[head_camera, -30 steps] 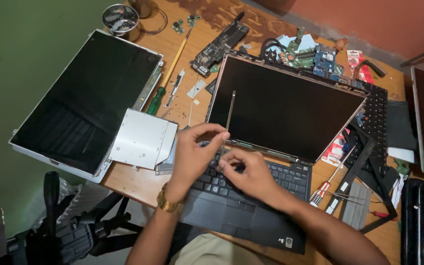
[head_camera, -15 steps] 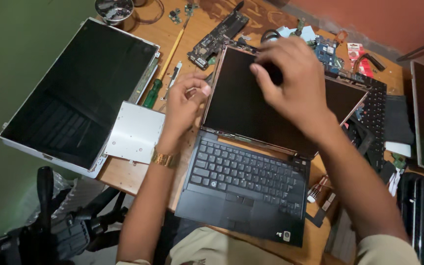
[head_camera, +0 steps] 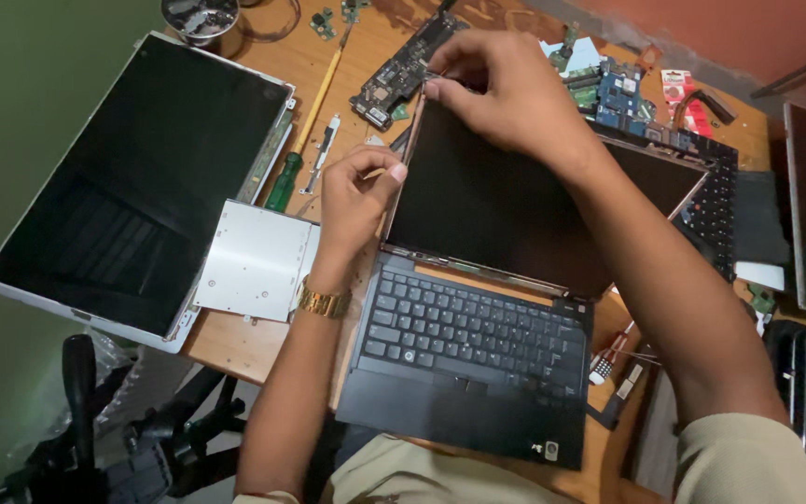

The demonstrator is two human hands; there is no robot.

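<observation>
We've got both hands on the laptop (head_camera: 478, 373), which sits open at the front edge of the wooden desk (head_camera: 235, 341), keyboard toward us. Our left hand (head_camera: 354, 191) is at the left side of the laptop's screen panel (head_camera: 506, 210), thumb & fingers pinched together on that edge; gold watch (head_camera: 323, 302) on the wrist. Our right hand (head_camera: 507, 86) is at the panel's top left corner, fingertips closed on the rim there. Left of the laptop: a silver optical drive (head_camera: 256, 259) lying flat, just beside the keyboard, & past it a loose LCD panel (head_camera: 137, 177), face up. Behind the laptop's left corner: a green-handled screwdriver (head_camera: 302, 149) and a long circuit board (head_camera: 403, 70); more boards (head_camera: 619, 91) behind the lid. Right of the laptop: a spare black keyboard (head_camera: 715, 210), partly under the lid.
</observation>
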